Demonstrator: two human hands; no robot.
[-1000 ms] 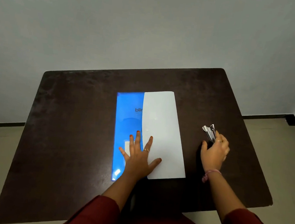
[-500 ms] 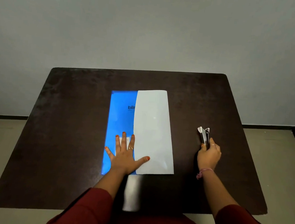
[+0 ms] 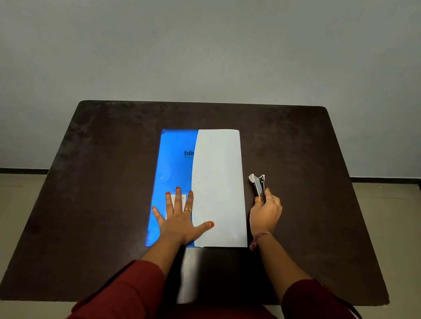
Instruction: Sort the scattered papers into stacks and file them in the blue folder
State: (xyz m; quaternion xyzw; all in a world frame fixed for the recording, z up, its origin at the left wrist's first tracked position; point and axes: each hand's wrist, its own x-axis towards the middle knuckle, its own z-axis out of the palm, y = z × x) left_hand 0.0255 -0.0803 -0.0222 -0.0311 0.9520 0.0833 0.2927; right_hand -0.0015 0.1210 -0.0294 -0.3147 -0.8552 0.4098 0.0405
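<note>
Two hands are working over a dark brown table (image 3: 100, 199). A blue folder (image 3: 175, 160) is lying flat near the middle of it, and a white stack of papers (image 3: 217, 186) is lying on the folder's right half, its right edge reaching past the folder onto the table. The left hand (image 3: 178, 221) is pressing down flat with its fingers (image 3: 178, 200) spread and straight, gripping nothing: the palm and most fingers are resting on the blue cover near the folder's near end, over a small white label (image 3: 176, 200), while the thumb is reaching onto the papers. The right hand (image 3: 266, 213) is hovering just beside the right edge of the papers, its fingers curled round a small stapler (image 3: 257, 184), which is pointing away from the person and sticking out beyond the fingertips. Dark red sleeves (image 3: 318, 310) are covering both forearms, and a thin band (image 3: 259, 237) is sitting on the right wrist. A pale wall is rising behind the table.
</note>
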